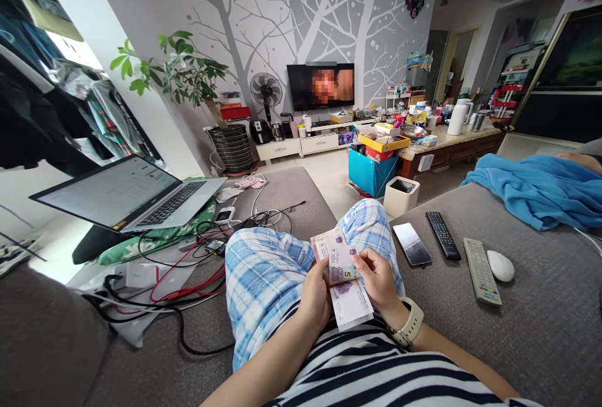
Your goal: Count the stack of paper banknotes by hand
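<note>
I sit on a grey sofa [517, 332] with my knees up in blue plaid trousers. Both hands hold a stack of banknotes [341, 275] over my lap. My left hand [314, 297] grips the stack's left side from below. My right hand [379, 281], with a pale watch on its wrist, pinches the top note, a purple note marked 5, which is folded upward away from the rest.
To my right on the sofa lie a phone [412, 244], a black remote [443, 235], a grey remote [480, 270], a white mouse [500, 265] and a blue blanket [540, 187]. To my left sit an open laptop [132, 194] and tangled cables [179, 281]. A white bin [401, 195] stands on the floor ahead.
</note>
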A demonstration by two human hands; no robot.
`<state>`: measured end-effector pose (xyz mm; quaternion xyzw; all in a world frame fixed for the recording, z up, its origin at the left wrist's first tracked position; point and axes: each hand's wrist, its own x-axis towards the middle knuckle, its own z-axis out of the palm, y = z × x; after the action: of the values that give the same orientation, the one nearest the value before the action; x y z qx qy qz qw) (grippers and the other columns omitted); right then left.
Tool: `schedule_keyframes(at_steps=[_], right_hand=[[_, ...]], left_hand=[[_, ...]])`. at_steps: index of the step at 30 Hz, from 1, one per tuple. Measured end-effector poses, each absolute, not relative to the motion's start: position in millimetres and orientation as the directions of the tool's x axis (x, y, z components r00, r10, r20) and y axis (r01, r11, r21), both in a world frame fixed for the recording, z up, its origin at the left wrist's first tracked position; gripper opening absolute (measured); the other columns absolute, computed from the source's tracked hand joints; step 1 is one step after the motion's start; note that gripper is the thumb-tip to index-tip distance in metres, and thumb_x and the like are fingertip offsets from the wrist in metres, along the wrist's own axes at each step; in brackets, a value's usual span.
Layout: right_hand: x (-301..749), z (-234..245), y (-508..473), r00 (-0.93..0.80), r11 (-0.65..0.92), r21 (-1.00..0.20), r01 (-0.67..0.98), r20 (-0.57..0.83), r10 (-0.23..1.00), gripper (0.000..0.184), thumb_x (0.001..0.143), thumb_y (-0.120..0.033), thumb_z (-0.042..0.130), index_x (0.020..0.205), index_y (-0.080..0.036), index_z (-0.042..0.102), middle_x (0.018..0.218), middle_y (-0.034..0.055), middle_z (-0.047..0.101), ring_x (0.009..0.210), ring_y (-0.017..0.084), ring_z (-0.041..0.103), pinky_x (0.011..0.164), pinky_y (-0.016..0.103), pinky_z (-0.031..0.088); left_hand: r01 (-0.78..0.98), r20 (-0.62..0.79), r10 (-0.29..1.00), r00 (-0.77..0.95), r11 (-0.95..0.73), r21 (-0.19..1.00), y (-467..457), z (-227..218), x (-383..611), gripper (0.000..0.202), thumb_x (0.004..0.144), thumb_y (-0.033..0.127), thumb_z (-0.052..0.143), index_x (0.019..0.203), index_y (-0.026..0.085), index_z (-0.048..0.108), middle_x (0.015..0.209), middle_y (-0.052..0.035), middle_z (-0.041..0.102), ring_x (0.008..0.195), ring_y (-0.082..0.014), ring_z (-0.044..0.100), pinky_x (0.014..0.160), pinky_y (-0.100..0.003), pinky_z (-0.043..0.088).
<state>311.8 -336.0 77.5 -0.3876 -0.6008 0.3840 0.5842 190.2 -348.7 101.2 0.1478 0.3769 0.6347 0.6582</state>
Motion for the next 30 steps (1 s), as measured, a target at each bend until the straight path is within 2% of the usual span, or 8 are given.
schedule_keyframes(at_steps=[7, 18, 30], right_hand=[[311.5, 80.5, -339.7, -0.037, 0.432, -0.902, -0.004, 0.432, 0.901, 0.025, 0.090, -0.038, 0.051, 0.076, -0.018, 0.056, 0.065, 0.0000, 0.053, 0.059, 0.015, 0.048, 0.055, 0.026, 0.037], [311.6, 79.7, -340.8, -0.049, 0.440, -0.898, -0.002, 0.440, 0.897, 0.026, 0.090, -0.038, 0.050, 0.074, -0.019, 0.054, 0.063, -0.0009, 0.051, 0.058, 0.014, 0.047, 0.054, 0.025, 0.036], [310.7, 79.5, -339.3, -0.058, 0.424, -0.906, -0.007, 0.424, 0.904, 0.026, 0.089, -0.040, 0.050, 0.077, -0.018, 0.058, 0.067, 0.0017, 0.058, 0.061, 0.016, 0.052, 0.055, 0.026, 0.039]], left_hand=[[-0.734, -0.303, 0.948, -0.101, 0.135, 0.666, -346.4, 97.6, 190.3, 0.033, 0.080, 0.020, 0.053, 0.110, 0.009, 0.063, 0.100, -0.0140, 0.072, 0.094, -0.0298, 0.068, 0.082, -0.043, 0.055], [-0.727, -0.273, 0.957, -0.094, 0.121, 0.676, -348.0, 101.0, 191.6, 0.034, 0.075, 0.018, 0.057, 0.108, 0.010, 0.064, 0.099, -0.0125, 0.073, 0.095, -0.0301, 0.068, 0.084, -0.042, 0.055], [-0.718, -0.258, 0.964, -0.064, 0.135, 0.683, -350.0, 101.7, 190.4, 0.036, 0.074, 0.021, 0.060, 0.108, 0.011, 0.064, 0.098, -0.0116, 0.073, 0.092, -0.0291, 0.069, 0.085, -0.041, 0.054]])
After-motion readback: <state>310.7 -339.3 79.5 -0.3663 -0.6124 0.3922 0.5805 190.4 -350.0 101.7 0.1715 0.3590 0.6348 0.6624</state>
